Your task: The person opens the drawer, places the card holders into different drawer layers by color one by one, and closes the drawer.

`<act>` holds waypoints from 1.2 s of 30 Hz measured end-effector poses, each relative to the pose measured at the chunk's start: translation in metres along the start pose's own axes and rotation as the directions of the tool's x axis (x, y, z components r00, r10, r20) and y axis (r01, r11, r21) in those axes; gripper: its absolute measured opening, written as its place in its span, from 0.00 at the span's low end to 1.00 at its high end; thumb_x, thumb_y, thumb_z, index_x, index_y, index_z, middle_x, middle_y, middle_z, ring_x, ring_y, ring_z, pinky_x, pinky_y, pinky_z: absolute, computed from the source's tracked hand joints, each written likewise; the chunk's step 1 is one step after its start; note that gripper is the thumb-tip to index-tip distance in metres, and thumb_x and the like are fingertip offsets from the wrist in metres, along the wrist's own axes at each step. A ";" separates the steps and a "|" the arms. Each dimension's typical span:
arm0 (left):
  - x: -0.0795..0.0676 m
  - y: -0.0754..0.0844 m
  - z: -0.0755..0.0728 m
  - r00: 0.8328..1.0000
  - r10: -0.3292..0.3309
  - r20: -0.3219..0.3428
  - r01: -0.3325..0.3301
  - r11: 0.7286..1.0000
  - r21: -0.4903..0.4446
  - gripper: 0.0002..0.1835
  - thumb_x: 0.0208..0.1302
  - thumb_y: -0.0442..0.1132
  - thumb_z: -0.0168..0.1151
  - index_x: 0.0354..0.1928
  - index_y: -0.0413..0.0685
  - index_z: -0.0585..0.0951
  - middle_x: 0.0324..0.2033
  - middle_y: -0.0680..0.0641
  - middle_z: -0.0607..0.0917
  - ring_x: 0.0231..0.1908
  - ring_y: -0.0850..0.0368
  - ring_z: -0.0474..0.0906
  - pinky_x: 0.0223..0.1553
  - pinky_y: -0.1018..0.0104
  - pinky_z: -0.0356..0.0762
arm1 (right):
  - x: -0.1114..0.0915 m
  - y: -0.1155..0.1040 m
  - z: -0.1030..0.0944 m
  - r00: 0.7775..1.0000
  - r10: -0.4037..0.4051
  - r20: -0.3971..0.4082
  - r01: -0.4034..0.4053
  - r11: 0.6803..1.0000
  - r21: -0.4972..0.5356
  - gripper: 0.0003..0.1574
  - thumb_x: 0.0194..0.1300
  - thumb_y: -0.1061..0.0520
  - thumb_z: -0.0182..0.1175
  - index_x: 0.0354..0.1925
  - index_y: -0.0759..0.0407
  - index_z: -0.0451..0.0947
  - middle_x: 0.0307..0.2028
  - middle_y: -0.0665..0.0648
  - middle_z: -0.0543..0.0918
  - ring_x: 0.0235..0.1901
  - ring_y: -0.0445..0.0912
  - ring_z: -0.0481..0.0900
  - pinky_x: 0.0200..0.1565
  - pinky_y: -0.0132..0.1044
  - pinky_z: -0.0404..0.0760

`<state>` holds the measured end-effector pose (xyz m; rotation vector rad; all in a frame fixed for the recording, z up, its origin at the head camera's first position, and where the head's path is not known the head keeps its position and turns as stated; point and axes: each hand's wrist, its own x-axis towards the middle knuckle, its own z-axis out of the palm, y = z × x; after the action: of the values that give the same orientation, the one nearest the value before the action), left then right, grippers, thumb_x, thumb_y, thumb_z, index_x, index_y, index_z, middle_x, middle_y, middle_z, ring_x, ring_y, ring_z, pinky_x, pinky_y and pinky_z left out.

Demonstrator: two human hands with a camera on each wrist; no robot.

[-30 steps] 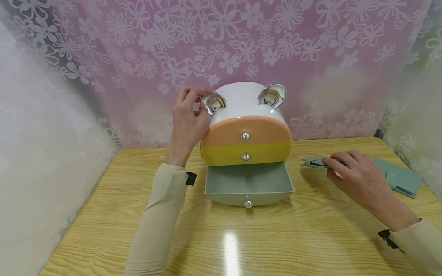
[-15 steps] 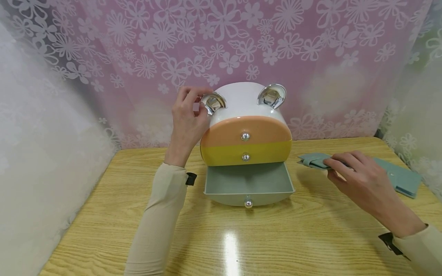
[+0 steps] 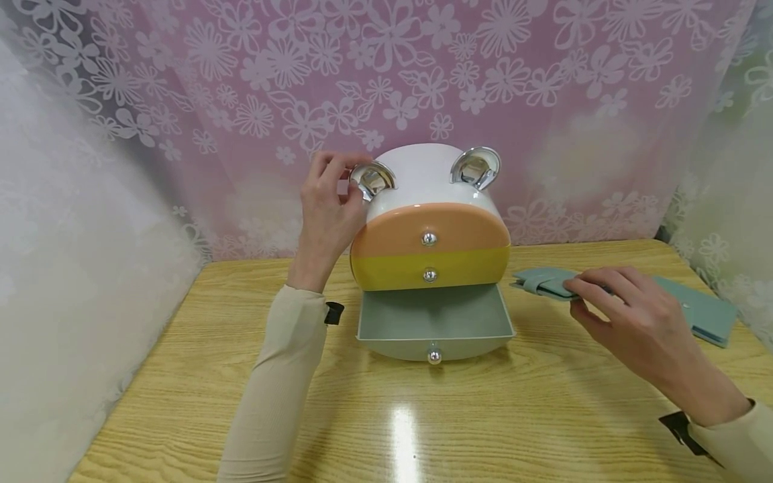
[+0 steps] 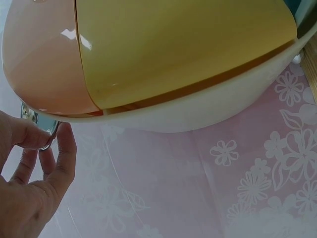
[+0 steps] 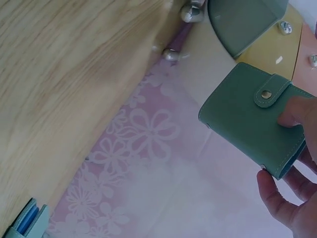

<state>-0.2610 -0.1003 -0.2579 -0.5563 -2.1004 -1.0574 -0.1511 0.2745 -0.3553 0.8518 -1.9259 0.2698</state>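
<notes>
A white drawer box (image 3: 425, 164) with silver ears stands mid-table. Its orange drawer (image 3: 392, 231) and yellow drawer (image 3: 392, 268) are pushed in, while the green bottom drawer (image 3: 392, 318) is pulled out. My left hand (image 3: 329, 218) grips the box's left silver ear (image 3: 380, 176) between thumb and fingers. In my right hand (image 3: 643, 329) is a small green snap wallet (image 5: 247, 109), pinched at one end. It is held above the table, just right of the pulled-out drawer. The right wrist view shows its snap strap (image 5: 270, 91) fastened.
Another green wallet (image 3: 715, 312) lies on the wooden table (image 3: 272, 429) at the right, partly behind my right hand. A pink flowered cloth (image 3: 266, 141) hangs close behind the box. Pale cloths (image 3: 90, 268) flank both sides.
My right hand has tilted the wallet so its broad face shows more, and shifted it slightly left toward the drawer. My left hand and the box have stayed still.
</notes>
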 end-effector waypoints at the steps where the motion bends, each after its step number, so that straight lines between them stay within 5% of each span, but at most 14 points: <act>1: 0.000 0.000 0.000 1.000 0.000 -0.001 0.000 1.000 -0.001 0.17 0.65 0.25 0.52 0.50 0.44 0.85 0.46 0.41 0.77 0.45 0.50 0.80 0.38 0.62 0.89 | 0.002 -0.002 0.000 1.000 -0.001 -0.011 0.001 1.000 0.007 0.31 0.80 0.46 0.48 0.36 0.66 0.87 0.33 0.65 0.86 0.30 0.60 0.82 0.31 0.48 0.75; 26: 0.001 -0.001 0.001 1.000 0.000 0.001 0.000 1.000 -0.008 0.17 0.66 0.26 0.51 0.50 0.45 0.85 0.46 0.42 0.77 0.45 0.51 0.80 0.38 0.62 0.88 | 0.019 -0.029 0.000 0.995 -0.041 -0.087 0.049 0.994 0.102 0.28 0.80 0.46 0.51 0.36 0.64 0.87 0.32 0.62 0.87 0.31 0.56 0.82 0.31 0.44 0.75; 36: 0.001 -0.001 0.000 1.000 -0.001 -0.003 0.001 1.000 -0.005 0.18 0.65 0.25 0.51 0.49 0.45 0.85 0.45 0.41 0.77 0.45 0.51 0.80 0.38 0.62 0.88 | 0.022 -0.038 0.004 0.996 -0.074 -0.052 0.079 0.990 0.118 0.27 0.80 0.46 0.50 0.39 0.62 0.88 0.34 0.61 0.88 0.32 0.55 0.83 0.32 0.44 0.77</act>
<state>-0.2628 -0.1008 -0.2579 -0.5560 -2.0966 -1.0639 -0.1351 0.2346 -0.3447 0.9880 -1.8430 0.3599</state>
